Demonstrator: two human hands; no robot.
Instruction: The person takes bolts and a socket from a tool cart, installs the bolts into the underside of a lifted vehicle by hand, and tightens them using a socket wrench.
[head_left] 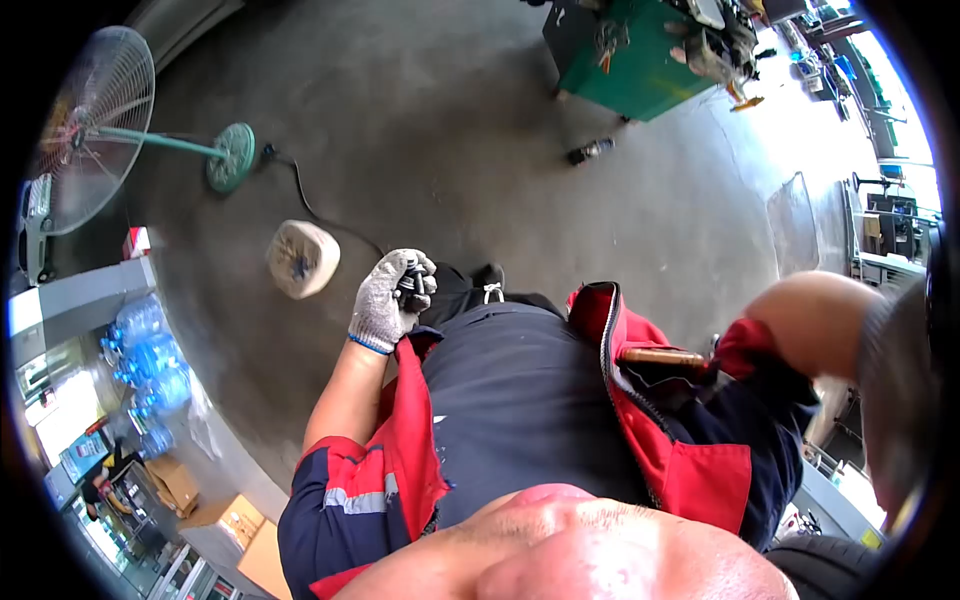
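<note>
My left hand [393,295], in a pale knit glove with a blue cuff edge, is held in front of my body at the left. Its fingers are curled round several small dark metal pieces [411,287], whose exact kind I cannot make out. My right hand [900,390] is raised at the right edge, close to the camera. A greyish glove covers it, and blur and the frame's dark border hide its fingers. A phone-like brown object [662,357] sticks out of a pocket of my red and navy jacket [690,470].
A green standing fan [232,158] and a whitish tub [303,259] stand on the left floor. A dark tool [591,151] lies near a green cabinet [640,60]. Water bottles [155,365] and cardboard boxes [225,525] are lower left; a black tyre [825,565] is lower right.
</note>
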